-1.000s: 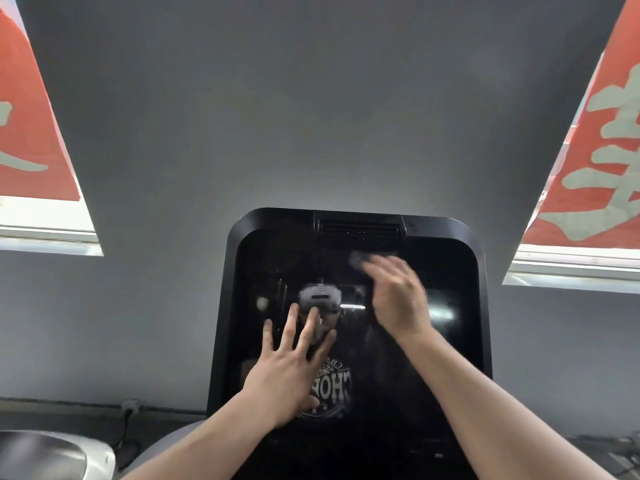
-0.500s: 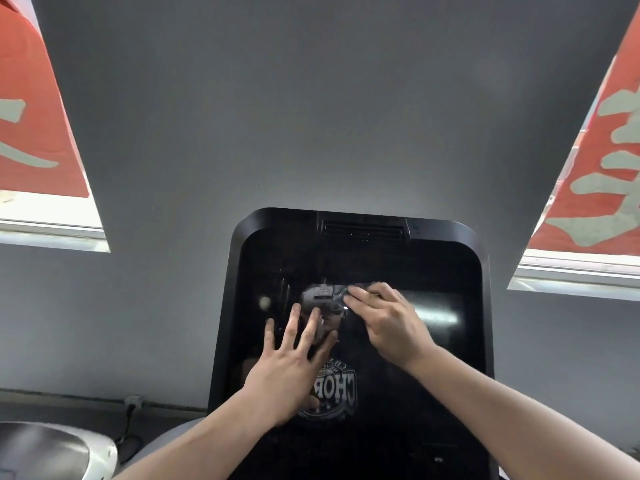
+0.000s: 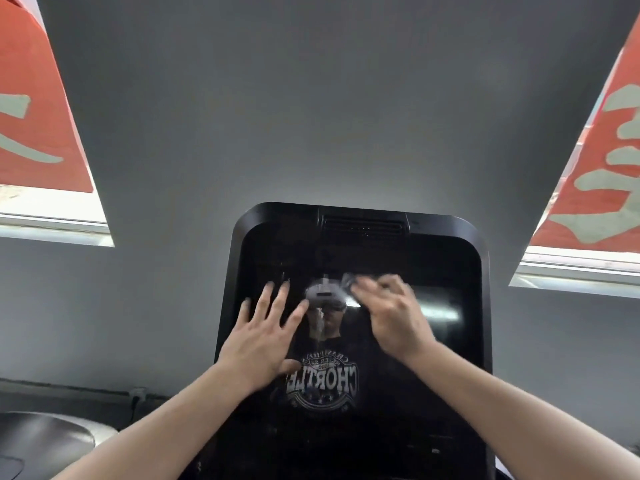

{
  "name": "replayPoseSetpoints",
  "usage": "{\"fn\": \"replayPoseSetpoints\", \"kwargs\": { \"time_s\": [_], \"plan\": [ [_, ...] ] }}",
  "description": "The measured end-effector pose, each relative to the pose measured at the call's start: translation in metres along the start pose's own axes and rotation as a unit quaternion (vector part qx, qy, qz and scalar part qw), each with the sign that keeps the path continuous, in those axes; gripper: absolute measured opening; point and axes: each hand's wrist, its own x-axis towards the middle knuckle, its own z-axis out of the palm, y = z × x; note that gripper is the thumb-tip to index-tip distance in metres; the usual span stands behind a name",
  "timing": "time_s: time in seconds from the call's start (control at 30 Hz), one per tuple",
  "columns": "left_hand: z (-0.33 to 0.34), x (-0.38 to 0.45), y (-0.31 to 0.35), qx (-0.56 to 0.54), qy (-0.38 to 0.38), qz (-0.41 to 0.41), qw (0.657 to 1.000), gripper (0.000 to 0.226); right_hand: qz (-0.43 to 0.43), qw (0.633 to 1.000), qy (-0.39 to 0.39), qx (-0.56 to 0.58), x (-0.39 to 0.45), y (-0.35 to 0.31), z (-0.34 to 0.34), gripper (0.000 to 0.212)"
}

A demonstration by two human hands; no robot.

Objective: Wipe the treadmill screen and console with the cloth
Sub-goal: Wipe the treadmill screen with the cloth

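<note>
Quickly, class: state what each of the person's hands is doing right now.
Left hand: open, fingers spread flat on the glossy black treadmill screen.
Right hand: holding the small grey cloth against the screen.

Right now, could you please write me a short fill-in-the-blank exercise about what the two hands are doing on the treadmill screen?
1. The left hand lies flat on the treadmill screen with its fingers ____.
2. The cloth is held by the ____ hand.
3. The vent slot sits at the ____ edge of the console.
4. The banners beside the grey wall are ____ in colour.

Missing words: spread; right; top; red
</note>
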Motion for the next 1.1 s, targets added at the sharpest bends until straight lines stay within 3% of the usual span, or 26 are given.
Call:
{"fn": "replayPoseSetpoints", "kwargs": {
  "time_s": [0.07,0.1,0.23,0.27,0.4,0.43,0.53,0.57,0.73,0.77,0.9,0.97,1.03,1.1],
  "plan": [
    [0.001,0.002,-0.001,0.000,-0.007,-0.002,1.000,0.117,-0.104,0.993,-0.060,-0.012,-0.015,0.000,-0.002,0.043],
    [0.002,0.003,-0.001,0.001,-0.006,0.001,1.000,0.116,-0.112,0.991,-0.066,-0.008,-0.008,0.009,-0.009,0.046],
    [0.003,0.004,0.000,-0.003,-0.016,0.001,1.000,0.115,0.033,0.998,0.032,0.032,0.015,0.024,-0.014,0.045],
    [0.004,0.003,0.000,-0.004,-0.016,0.000,1.000,0.115,0.018,0.999,0.027,0.027,0.004,0.014,-0.005,0.046],
    [0.005,0.004,0.000,0.001,-0.014,0.002,1.000,0.115,-0.197,0.976,-0.096,-0.004,-0.033,0.003,-0.008,0.047],
    [0.006,0.004,0.000,0.003,-0.018,0.001,1.000,0.115,-0.192,0.977,-0.090,-0.011,-0.022,0.014,-0.014,0.047],
    [0.003,0.004,0.000,0.000,-0.027,0.003,1.000,0.114,-0.026,0.999,-0.006,0.029,0.000,0.026,-0.016,0.047],
    [0.003,0.004,0.001,-0.002,-0.025,0.003,1.000,0.114,-0.010,1.000,0.009,0.029,-0.010,0.019,-0.009,0.046],
    [0.005,0.004,0.002,0.005,-0.025,0.001,1.000,0.114,-0.262,0.959,-0.107,-0.010,-0.054,-0.003,-0.009,0.043],
    [0.004,0.004,0.001,0.005,-0.027,0.001,1.000,0.114,-0.252,0.963,-0.097,-0.013,-0.039,0.008,-0.013,0.041],
    [0.002,0.004,0.001,0.002,-0.034,-0.002,0.999,0.114,-0.035,0.999,0.013,0.026,-0.018,0.019,-0.008,0.044],
    [0.002,0.004,0.002,0.006,-0.034,-0.003,0.999,0.114,-0.090,0.996,-0.014,0.022,-0.061,-0.008,0.011,0.045],
    [0.004,0.004,0.002,0.008,-0.032,-0.001,0.999,0.114,-0.241,0.966,-0.091,0.016,-0.107,-0.032,0.015,0.035],
    [0.006,0.004,0.002,0.005,-0.025,-0.002,1.000,0.114,-0.335,0.932,-0.142,-0.003,-0.104,-0.025,0.007,0.028]
  ]
}}
